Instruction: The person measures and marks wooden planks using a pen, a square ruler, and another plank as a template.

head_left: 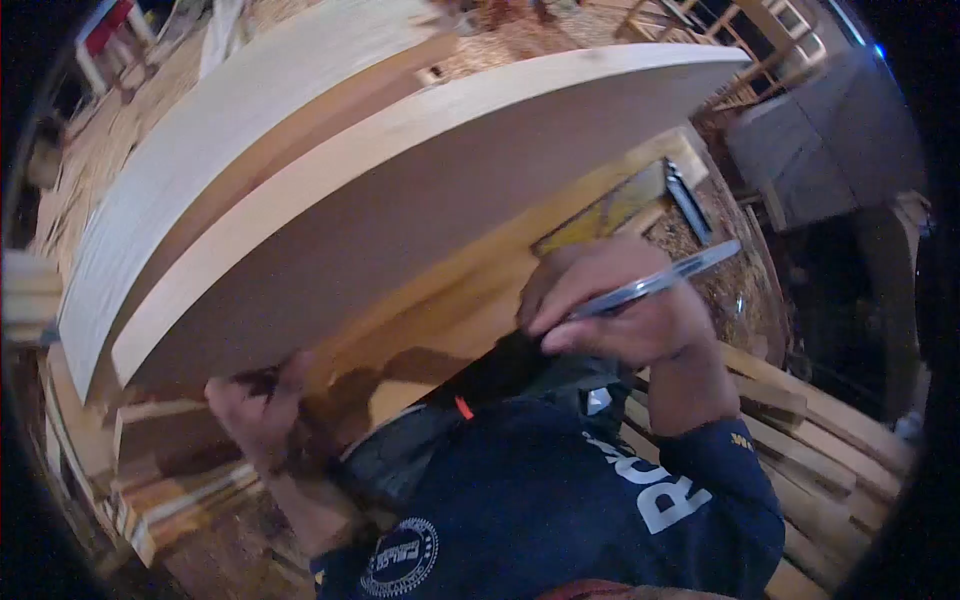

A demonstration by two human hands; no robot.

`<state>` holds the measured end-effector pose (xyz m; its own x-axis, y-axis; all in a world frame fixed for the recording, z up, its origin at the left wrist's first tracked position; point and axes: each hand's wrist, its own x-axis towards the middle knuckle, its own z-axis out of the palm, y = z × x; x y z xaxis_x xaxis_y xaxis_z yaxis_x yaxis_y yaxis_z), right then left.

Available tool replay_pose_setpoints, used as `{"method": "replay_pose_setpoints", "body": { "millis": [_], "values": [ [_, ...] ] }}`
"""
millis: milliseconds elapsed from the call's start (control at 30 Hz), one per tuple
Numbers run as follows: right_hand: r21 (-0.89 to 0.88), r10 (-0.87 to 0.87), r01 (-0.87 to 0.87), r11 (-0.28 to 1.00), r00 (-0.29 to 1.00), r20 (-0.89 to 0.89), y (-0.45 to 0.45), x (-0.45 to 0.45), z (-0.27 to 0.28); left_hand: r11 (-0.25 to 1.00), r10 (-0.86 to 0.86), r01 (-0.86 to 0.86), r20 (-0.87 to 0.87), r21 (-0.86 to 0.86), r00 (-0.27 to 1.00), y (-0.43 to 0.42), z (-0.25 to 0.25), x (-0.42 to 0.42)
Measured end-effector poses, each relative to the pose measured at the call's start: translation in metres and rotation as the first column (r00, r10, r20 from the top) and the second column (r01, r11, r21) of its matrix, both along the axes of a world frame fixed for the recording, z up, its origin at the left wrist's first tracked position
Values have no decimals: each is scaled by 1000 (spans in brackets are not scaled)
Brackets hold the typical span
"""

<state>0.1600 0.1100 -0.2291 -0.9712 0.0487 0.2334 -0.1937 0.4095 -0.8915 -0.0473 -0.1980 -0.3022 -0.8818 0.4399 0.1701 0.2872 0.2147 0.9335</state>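
Note:
A silver-grey pen (660,283) is pinched between the thumb and fingers of my right hand (625,310), which is closed in front of my dark shirt. My left hand (262,408) is near the lower left end of a large pale wooden board (420,220). Its thumb and fingers are apart, with nothing visible between them; whether they touch the board is unclear. The board stands on edge, tilted, with its broad face towards me. Behind it leans a second wide wooden board (215,160). Past my right hand lies a yellowish flat piece with a dark metal bar (688,202).
Stacked timber strips (810,440) lie at the lower right. More cut lumber (180,500) is piled at the lower left. Wood shavings (520,40) cover the floor beyond the boards. A grey panel-like block (830,140) stands at the upper right.

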Motion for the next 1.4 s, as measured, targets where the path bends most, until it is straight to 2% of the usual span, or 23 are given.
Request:
{"method": "replay_pose_setpoints", "body": {
  "millis": [67,167,233,300,367,400,433,500,533,600,633,700,800,833,900,1000,1033,1133,1200,1300,1367,1400],
  "values": [
    [-33,-177,176,984,984,-21,38,31,17,957,105,-132,-117,-259,988,-10,-12,-2],
    [-27,-491,490,871,868,-73,114,82,17,967,155,-183,-160,-179,975,-8,-15,4],
    [35,-694,699,714,713,-98,169,102,19,937,202,-244,-183,-251,962,-7,-12,7],
    [9,-781,782,623,623,-48,232,114,2,920,218,-257,-160,-295,963,-10,-11,4],
    [113,-814,811,574,580,-28,291,122,-32,926,199,-217,-91,-309,976,-7,-8,2],
    [163,-830,821,548,557,-17,300,124,-37,857,304,-321,-108,-403,947,4,-1,7],
    [137,-803,796,589,596,-14,308,128,-42,766,405,-418,-137,-489,904,17,9,17],
    [84,-743,741,667,669,-5,317,124,-55,689,450,-484,-206,-539,869,24,11,18],
    [121,-765,757,642,642,47,323,122,-62,725,400,-462,-234,-511,886,17,5,11],
    [148,-751,738,659,657,65,328,120,-69,713,333,-441,-291,-545,897,8,1,4],
    [161,-742,727,668,666,76,330,117,-70,660,315,-447,-317,-604,895,13,7,5],
    [137,-725,714,686,686,54,330,116,-72,632,279,-461,-373,-623,885,10,10,6],
    [73,-700,696,714,713,46,334,115,-82,743,276,-448,-383,-497,882,-2,-1,5],
    [58,-694,692,719,719,29,335,116,-85,789,298,-427,-332,-442,895,1,-1,8],
    [34,-683,683,730,730,-5,334,118,-88,787,300,-418,-311,-454,902,3,-2,7],
    [3,-671,671,741,741,13,330,118,-83,696,271,-446,-369,-563,889,-15,-8,-3],
    [-6,-669,669,743,743,23,329,117,-82,708,282,-449,-365,-545,887,-17,-8,-6],
    [-39,-658,660,750,751,59,328,117,-81,618,234,-514,-485,-595,843,-4,2,9],
    [-68,-648,653,754,757,85,328,117,-82,605,221,-516,-495,-606,840,0,6,14],
    [-75,-622,622,779,782,20,333,115,-91,717,275,-435,-353,-545,894,-3,5,12],
    [-73,-609,610,789,792,46,330,115,-91,779,296,-390,-260,-492,919,9,10,21],
    [-70,-602,604,794,797,58,330,115,-90,783,299,-398,-273,-477,914,6,7,19]
  ]
}}
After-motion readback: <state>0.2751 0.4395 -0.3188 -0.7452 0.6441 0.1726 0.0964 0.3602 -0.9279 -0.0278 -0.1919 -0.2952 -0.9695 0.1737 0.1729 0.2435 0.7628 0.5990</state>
